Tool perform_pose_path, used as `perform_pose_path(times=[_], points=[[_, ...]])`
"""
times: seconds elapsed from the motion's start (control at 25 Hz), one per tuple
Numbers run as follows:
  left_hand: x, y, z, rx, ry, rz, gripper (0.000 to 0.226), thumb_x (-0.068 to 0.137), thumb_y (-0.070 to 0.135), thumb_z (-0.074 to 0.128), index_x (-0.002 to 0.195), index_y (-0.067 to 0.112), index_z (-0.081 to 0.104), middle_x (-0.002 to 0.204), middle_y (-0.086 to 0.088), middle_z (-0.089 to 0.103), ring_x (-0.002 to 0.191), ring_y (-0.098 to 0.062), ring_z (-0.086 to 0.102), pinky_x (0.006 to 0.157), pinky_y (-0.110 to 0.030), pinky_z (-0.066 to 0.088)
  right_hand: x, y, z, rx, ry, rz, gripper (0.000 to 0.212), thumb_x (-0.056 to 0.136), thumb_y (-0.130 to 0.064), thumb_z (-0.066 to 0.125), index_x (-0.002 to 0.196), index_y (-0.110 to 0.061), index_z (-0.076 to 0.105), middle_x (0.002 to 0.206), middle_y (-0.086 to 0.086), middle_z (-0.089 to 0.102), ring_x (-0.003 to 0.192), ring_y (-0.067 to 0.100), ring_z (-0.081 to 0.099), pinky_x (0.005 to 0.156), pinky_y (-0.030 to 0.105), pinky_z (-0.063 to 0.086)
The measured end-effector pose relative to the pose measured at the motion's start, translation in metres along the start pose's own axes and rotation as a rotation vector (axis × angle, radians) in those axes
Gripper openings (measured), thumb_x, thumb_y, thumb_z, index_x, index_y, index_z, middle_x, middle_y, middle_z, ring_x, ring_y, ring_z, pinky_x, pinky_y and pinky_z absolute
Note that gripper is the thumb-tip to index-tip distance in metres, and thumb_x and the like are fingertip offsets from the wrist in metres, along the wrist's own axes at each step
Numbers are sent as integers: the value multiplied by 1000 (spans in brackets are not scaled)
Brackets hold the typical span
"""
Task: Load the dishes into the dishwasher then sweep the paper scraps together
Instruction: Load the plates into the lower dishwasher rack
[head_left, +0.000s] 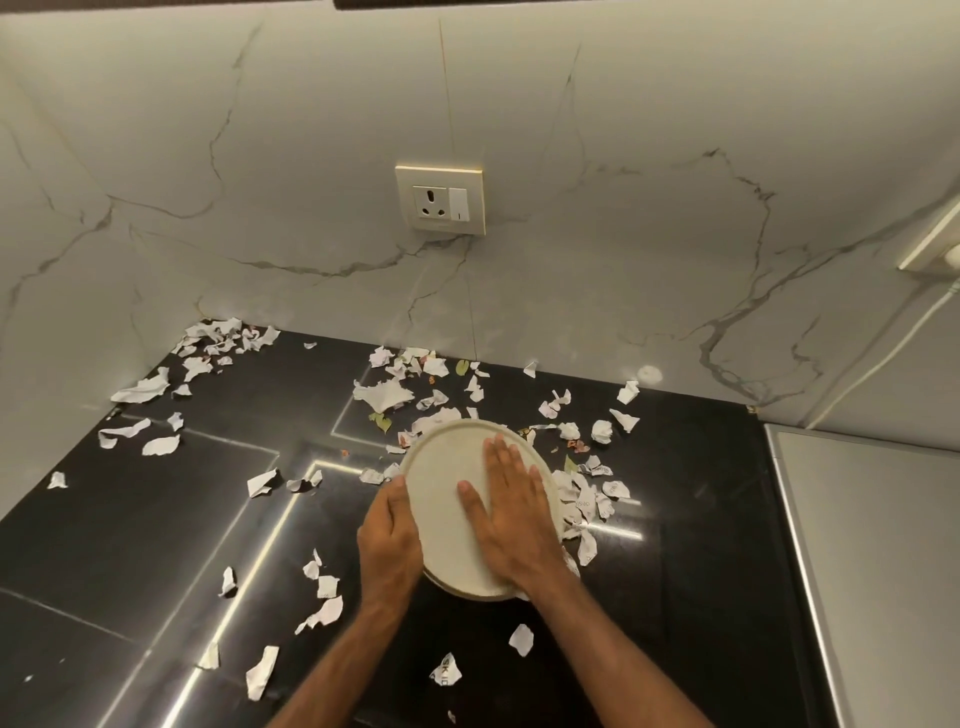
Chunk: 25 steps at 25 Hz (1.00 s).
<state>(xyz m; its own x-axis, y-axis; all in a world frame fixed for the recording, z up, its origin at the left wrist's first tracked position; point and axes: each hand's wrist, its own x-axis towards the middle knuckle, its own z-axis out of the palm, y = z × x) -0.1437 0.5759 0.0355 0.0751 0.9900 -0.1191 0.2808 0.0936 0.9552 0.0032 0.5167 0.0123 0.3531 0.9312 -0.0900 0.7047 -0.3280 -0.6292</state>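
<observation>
Glossy black bench (156, 545) strewn with torn paper scraps (384, 392), densest along the back edge and in the back-left corner; round cream plate (447, 462) near mid-bench.

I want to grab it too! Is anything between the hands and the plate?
Nothing. The left hand grips the plate at its rim, the right hand lies flat on it. Paper scraps only lie around it.

the plate (447, 467) is cream white. the paper scraps (384, 395) are white with small dark print. the counter (156, 519) is shiny black with thin pale lines. the wall (623, 208) is white marble with grey veins. the socket (440, 200) is cream.
</observation>
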Motion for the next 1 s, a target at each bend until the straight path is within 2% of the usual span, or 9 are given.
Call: perform_pose_path(times=[0.12, 0.2, 0.32, 0.4, 0.48, 0.56, 0.68, 0.84, 1.0], points=[[-8, 6, -5, 15, 140, 25, 38, 112, 35, 37, 99, 11, 64, 80, 2, 65, 68, -7, 59, 56, -17, 47, -5, 17, -2, -35, 55, 236, 81, 103, -72, 12, 166, -28, -14, 170, -6, -26, 159, 15, -21, 127, 44, -16], [-4, 3, -10, 3, 166, -4, 41, 112, 39, 34, 103, 10, 61, 88, -1, 65, 76, -8, 60, 61, -23, 47, -19, 25, 0, 102, 76, 376, 84, 103, -71, 21, 168, -24, -5, 174, 0, -16, 162, 23, -7, 130, 49, -1], [1, -2, -18, 9, 116, -19, 43, 112, 39, 34, 107, 6, 60, 90, -2, 63, 77, -11, 60, 60, -22, 47, -39, 26, -2, 489, 127, 393, 70, 109, -52, 43, 168, -25, 18, 170, 5, 31, 146, 22, 45, 115, 43, 43], [-1, -8, -20, -20, 39, -34, 43, 111, 42, 35, 111, 7, 61, 94, -5, 66, 81, -16, 64, 61, -26, 51, -47, 24, -11, 605, 194, 423, 56, 111, -41, 47, 162, -23, 34, 151, 7, 55, 124, 17, 60, 93, 30, 56], [-5, -16, -19, -43, -25, -67, 46, 111, 45, 35, 112, 9, 63, 100, -9, 69, 88, -23, 68, 66, -31, 55, -55, 23, -17, 630, 273, 442, 46, 112, -35, 47, 156, -23, 45, 141, 6, 62, 113, 14, 63, 75, 16, 52], [-9, -22, -17, -49, -67, -83, 48, 110, 49, 36, 112, 11, 65, 103, -10, 70, 93, -26, 69, 69, -34, 56, -66, 23, -19, 648, 324, 451, 42, 111, -34, 48, 152, -24, 49, 137, 3, 61, 110, 12, 62, 70, 14, 49], [-16, -25, -22, -34, -135, -58, 45, 107, 52, 40, 113, 15, 65, 104, -9, 71, 95, -27, 71, 72, -41, 62, -86, 18, -15, 690, 364, 489, 40, 111, -33, 49, 150, -23, 52, 127, -4, 61, 107, 11, 63, 69, 16, 51], [-24, -24, -34, -2, -255, -54, 35, 106, 50, 46, 115, 22, 66, 102, -5, 74, 90, -25, 75, 71, -43, 63, -124, 12, -3, 721, 466, 518, 37, 109, -33, 54, 145, -26, 56, 129, -3, 67, 111, 11, 67, 75, 17, 54], [-49, -33, -46, 64, -423, -90, 37, 102, 56, 49, 116, 27, 67, 103, -3, 76, 92, -24, 76, 77, -48, 64, -173, -1, 1, 759, 595, 582, 29, 107, -35, 57, 135, -31, 59, 117, -11, 65, 106, 10, 67, 78, 24, 58]])
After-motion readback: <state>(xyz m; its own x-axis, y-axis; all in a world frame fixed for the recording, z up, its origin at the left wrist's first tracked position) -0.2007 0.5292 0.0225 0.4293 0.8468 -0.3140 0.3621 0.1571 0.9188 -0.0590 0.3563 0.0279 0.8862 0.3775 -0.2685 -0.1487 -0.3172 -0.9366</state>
